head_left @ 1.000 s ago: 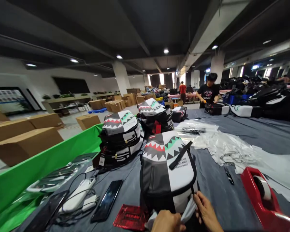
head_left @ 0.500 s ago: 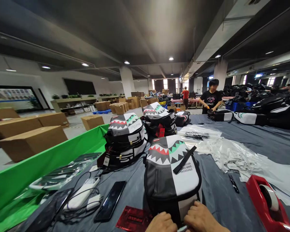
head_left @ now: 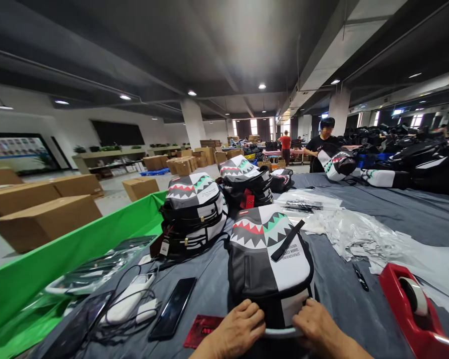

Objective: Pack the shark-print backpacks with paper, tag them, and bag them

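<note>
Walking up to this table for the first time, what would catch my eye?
Most likely the black-and-white backpack with a toothy shark mouth, right in front, with the left hand and right hand pressed on its near edge. Two stacks of matching backpacks stand behind it, and a red tape dispenser sits at right.

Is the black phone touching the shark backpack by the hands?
Apart. The head view shows grey cloth between the phone and the backpack.

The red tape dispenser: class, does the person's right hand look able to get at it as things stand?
Probably yes. The tape dispenser sits on the grey table just right of the right hand, with bare cloth between them. That hand now rests on the backpack, though.
</note>
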Tool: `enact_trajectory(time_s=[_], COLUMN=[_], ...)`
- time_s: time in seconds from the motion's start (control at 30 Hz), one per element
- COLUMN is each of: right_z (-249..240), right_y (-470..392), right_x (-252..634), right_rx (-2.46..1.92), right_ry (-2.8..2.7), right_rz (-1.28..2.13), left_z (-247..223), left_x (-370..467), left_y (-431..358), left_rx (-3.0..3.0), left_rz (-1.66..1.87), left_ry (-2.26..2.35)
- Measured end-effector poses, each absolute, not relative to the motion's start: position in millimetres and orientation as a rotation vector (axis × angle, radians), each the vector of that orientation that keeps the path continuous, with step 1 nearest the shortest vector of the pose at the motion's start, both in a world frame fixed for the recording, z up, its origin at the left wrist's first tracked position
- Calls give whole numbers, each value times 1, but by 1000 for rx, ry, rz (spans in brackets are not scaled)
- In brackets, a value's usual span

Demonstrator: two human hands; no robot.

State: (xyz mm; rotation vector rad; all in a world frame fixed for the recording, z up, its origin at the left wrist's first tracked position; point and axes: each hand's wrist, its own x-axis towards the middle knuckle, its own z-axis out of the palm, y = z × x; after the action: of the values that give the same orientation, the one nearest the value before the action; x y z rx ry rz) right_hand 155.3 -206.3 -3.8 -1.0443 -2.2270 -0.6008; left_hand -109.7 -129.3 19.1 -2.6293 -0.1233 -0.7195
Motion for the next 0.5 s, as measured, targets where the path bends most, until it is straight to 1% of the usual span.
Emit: enact_trajectory(time_s=[0.07, 0.2, 0.27, 0.37, 0.43, 0.5], right_z=[-3, -1, 5, 17, 22, 22], right_y=[-206, -204, -205, -207, -205, -203], right_x=[156, 157, 159, 167, 173, 179], right_rx=[-1008, -892, -854, -830, -827, -833], right_ry=[-2211, -2213, -2245, -2273, -2288, -2302], right_rz=[-657, -744, -734, -671, -562, -408], left_z=[16, -4, -6, 17, 44, 69], left_x=[-105, -102, -102, -94, -81, -60], left_y=[-127, -123, -129, -155, -174, -183], left_rx=[-2606, -2555, -2573, -2737, -2977, -3272], left_rz=[-654, -781, -761, -698, -806, -957], left_ry=[-101, -166, -260, -421, -605, -890])
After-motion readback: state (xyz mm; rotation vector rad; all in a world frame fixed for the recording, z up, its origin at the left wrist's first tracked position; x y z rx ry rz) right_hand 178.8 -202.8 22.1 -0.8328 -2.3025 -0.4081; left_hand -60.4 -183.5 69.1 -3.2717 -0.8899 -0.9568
